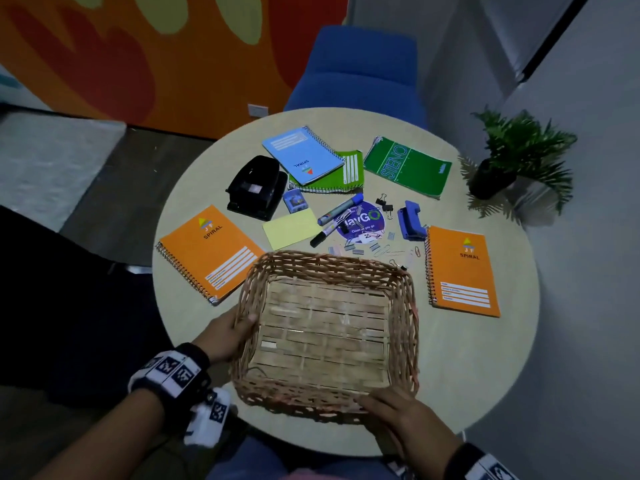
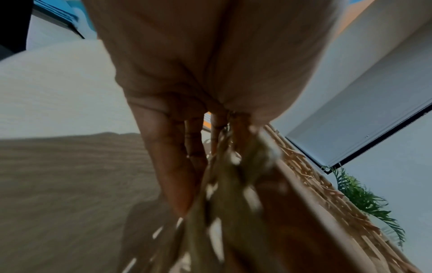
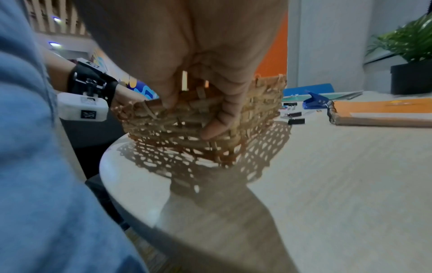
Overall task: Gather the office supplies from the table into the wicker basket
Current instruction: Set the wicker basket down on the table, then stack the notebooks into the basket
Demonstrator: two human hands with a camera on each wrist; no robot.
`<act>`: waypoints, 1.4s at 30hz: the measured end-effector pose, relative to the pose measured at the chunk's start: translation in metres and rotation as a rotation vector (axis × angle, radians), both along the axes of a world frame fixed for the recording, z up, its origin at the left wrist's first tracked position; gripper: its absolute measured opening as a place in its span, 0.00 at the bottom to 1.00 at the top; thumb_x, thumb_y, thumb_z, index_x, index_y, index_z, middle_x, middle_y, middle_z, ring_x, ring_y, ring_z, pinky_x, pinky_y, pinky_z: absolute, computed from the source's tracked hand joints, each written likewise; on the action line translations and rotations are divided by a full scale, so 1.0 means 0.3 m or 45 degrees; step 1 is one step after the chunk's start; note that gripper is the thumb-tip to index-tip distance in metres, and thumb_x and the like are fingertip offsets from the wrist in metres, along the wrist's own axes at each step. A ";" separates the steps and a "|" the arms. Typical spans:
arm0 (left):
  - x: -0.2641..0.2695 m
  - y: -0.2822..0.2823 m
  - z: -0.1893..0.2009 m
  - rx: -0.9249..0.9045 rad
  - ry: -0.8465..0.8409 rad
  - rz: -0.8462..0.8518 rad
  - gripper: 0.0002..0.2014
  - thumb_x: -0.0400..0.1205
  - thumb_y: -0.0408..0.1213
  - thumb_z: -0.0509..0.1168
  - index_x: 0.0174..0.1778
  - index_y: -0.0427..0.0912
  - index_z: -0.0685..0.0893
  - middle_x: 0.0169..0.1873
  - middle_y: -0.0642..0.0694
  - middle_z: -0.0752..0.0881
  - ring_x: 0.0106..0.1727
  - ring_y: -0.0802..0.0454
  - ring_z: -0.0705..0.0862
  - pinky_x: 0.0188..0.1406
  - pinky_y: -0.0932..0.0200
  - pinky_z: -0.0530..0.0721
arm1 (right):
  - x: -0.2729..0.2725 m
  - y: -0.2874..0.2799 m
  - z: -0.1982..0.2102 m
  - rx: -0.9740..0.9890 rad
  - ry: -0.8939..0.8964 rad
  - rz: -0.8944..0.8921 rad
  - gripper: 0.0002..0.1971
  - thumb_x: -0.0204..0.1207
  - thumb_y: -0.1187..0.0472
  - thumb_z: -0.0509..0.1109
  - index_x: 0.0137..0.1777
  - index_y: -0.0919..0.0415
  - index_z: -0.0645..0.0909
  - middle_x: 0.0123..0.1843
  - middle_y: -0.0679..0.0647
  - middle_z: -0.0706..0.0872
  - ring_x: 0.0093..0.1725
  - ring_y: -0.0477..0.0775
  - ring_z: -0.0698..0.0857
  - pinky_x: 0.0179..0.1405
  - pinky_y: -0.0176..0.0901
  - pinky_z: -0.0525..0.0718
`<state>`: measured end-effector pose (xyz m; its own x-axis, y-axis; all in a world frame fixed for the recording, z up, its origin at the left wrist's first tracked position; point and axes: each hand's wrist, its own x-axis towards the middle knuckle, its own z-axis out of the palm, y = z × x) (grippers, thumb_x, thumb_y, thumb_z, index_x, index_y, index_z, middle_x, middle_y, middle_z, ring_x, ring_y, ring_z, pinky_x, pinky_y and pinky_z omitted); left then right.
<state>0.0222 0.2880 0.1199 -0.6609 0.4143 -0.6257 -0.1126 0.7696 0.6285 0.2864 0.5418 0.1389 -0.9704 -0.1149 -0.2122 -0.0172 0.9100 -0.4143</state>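
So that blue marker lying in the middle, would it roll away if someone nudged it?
Probably, if pushed sideways: the blue marker looks round-barrelled and lies flat on the smooth table. It likely wouldn't go far, since the black marker and the round sticker crowd it. It looks stiff and light, so easy to lift.

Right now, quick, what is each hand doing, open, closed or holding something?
Left hand: grips the left rim of the wicker basket.
Right hand: grips the basket's near right corner, fingers curled over the rim.
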 end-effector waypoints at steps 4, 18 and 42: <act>-0.022 -0.023 0.073 0.025 -0.064 0.102 0.24 0.80 0.64 0.54 0.57 0.50 0.81 0.51 0.46 0.87 0.53 0.46 0.86 0.47 0.53 0.86 | -0.055 0.042 0.153 0.196 -0.144 0.024 0.30 0.76 0.31 0.42 0.71 0.38 0.71 0.63 0.40 0.84 0.59 0.46 0.86 0.45 0.40 0.89; -0.343 -0.143 -0.015 0.299 -0.287 1.491 0.14 0.75 0.43 0.72 0.42 0.34 0.81 0.49 0.35 0.87 0.38 0.41 0.82 0.46 0.48 0.86 | -1.298 -0.347 0.138 -0.442 -0.454 -0.584 0.19 0.80 0.53 0.65 0.63 0.66 0.78 0.61 0.63 0.83 0.60 0.61 0.80 0.63 0.53 0.80; -0.246 -0.128 0.374 0.968 -0.071 0.498 0.09 0.86 0.33 0.57 0.52 0.48 0.82 0.30 0.52 0.86 0.25 0.56 0.81 0.20 0.68 0.78 | -0.934 -0.157 0.344 -1.121 -0.454 -0.694 0.14 0.79 0.63 0.67 0.64 0.62 0.76 0.54 0.58 0.90 0.49 0.55 0.90 0.52 0.52 0.87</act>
